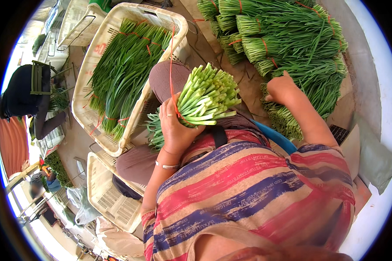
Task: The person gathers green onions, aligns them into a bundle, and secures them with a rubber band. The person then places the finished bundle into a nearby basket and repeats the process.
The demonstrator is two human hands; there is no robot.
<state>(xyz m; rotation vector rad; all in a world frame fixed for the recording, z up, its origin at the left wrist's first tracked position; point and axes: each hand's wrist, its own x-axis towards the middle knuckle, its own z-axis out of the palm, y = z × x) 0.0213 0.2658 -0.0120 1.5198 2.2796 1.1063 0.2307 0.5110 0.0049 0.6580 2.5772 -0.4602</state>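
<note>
My left hand (176,124) grips a thick bundle of leafy green stalks, likely garlic chives (209,94), cut ends up. Its darker leaves show to the left, behind my wrist. A thin red tie (171,71) passes by my fingers and around the bundle, with a loose length running upward across the crate. To the right, my right hand (282,88) is over the near edge of a pile of tied chive bundles (294,49). Its fingers are partly curled and partly hidden, so whether it holds anything cannot be made out.
Left of my knee stands a white plastic crate (81,107) with tied chive bundles inside. Another crate (117,202) sits nearer me. A blue curved rim (274,138) shows beside my right hip. At far left, a person in dark clothing (23,91) bends over greens.
</note>
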